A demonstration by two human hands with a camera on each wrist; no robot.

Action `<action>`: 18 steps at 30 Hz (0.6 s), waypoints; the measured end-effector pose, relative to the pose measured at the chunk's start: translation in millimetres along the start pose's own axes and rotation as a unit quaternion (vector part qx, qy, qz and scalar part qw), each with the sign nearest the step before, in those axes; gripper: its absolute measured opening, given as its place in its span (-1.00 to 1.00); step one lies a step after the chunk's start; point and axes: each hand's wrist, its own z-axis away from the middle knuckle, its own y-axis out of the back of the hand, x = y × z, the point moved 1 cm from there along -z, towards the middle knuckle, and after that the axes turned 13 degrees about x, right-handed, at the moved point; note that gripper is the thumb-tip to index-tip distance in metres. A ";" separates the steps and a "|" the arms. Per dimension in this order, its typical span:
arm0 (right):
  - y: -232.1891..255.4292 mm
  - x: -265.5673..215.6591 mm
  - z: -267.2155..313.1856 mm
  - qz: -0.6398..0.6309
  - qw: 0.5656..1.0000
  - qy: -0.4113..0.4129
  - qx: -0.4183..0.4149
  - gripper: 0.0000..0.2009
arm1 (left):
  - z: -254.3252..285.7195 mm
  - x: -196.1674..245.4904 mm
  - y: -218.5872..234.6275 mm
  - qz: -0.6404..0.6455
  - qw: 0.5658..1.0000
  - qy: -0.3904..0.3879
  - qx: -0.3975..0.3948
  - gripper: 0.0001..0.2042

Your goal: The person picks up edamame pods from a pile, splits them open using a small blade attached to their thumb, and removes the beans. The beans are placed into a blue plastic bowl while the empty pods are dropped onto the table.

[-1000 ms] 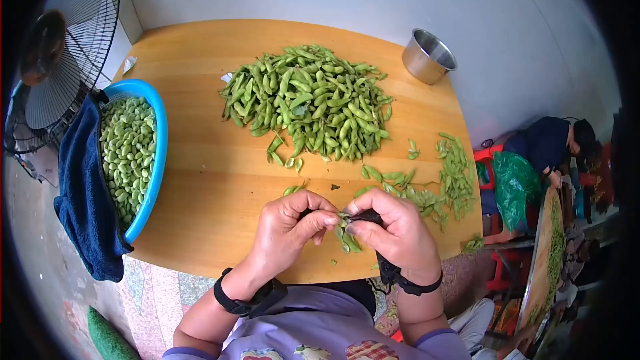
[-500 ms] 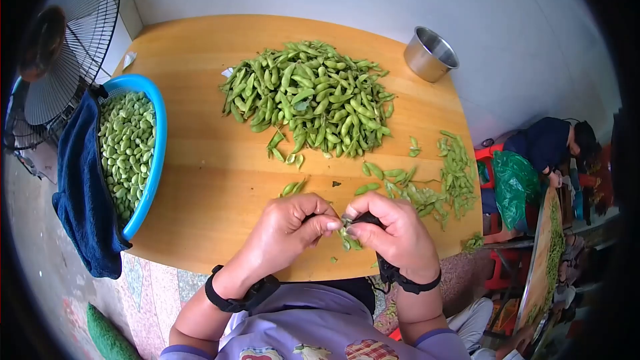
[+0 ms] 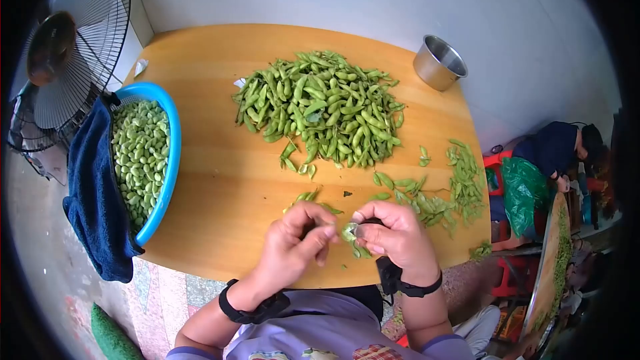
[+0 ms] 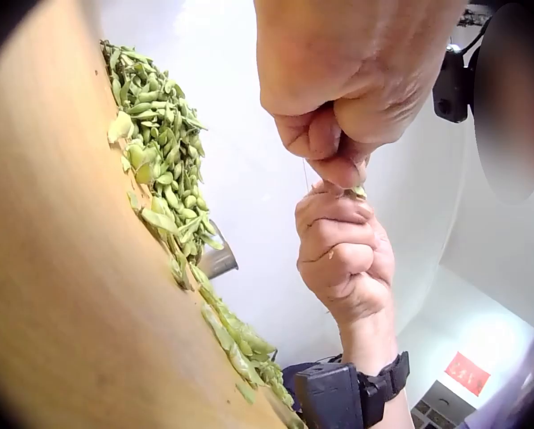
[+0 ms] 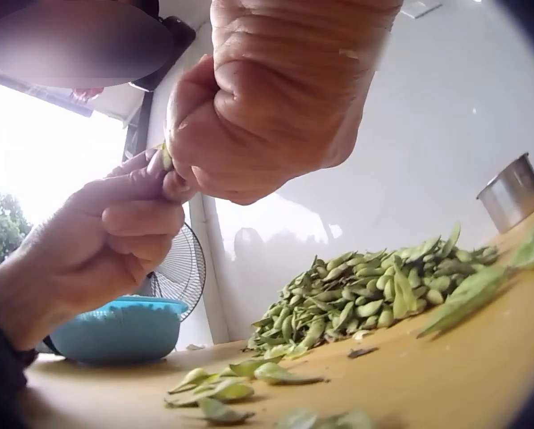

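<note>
My right hand (image 3: 400, 237) pinches a green soybean pod (image 3: 349, 231) between thumb and forefinger. The pod's near end looks split and pale inside. Just left of it, my left hand (image 3: 297, 243) has curled fingers, thumb against forefinger, the tips close beside the pod; I cannot tell whether they hold a bean or part of the pod. In the right wrist view, the left fingertips meet the right ones around a bit of green pod (image 5: 167, 159). A few pods lie beneath the hands, partly hidden. A big heap of soybean pods (image 3: 327, 110) lies farther back on the wooden table (image 3: 220, 227).
A blue basket (image 3: 175, 153) of shelled beans stands at the left, partly covered by a dark blue towel (image 3: 97, 207). Behind it is a fan (image 3: 53, 47). A steel cup (image 3: 437, 67) stands back right. Flat hulls (image 3: 467, 180) lie at the right edge. Another person (image 3: 550, 150) works beyond.
The hands were together on the pod; now the left fingertips have drawn slightly left, and the pod's pale split end shows in the right hand. The whole head view has shifted a little.
</note>
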 end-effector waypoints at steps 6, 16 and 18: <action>10.2 9.1 -3.6 0.236 0.950 0.199 0.056 -0.84 | -37.7 22.6 47.3 -0.058 0.990 0.027 0.123 -0.93; 5.6 0.3 0.4 0.275 0.929 0.238 0.063 -0.78 | -115.0 25.7 54.0 -0.626 0.744 -0.215 0.096 -0.80; 7.2 0.4 1.4 0.265 0.936 0.223 0.061 -0.79 | -111.4 28.1 47.9 -0.652 0.734 -0.166 0.090 -0.81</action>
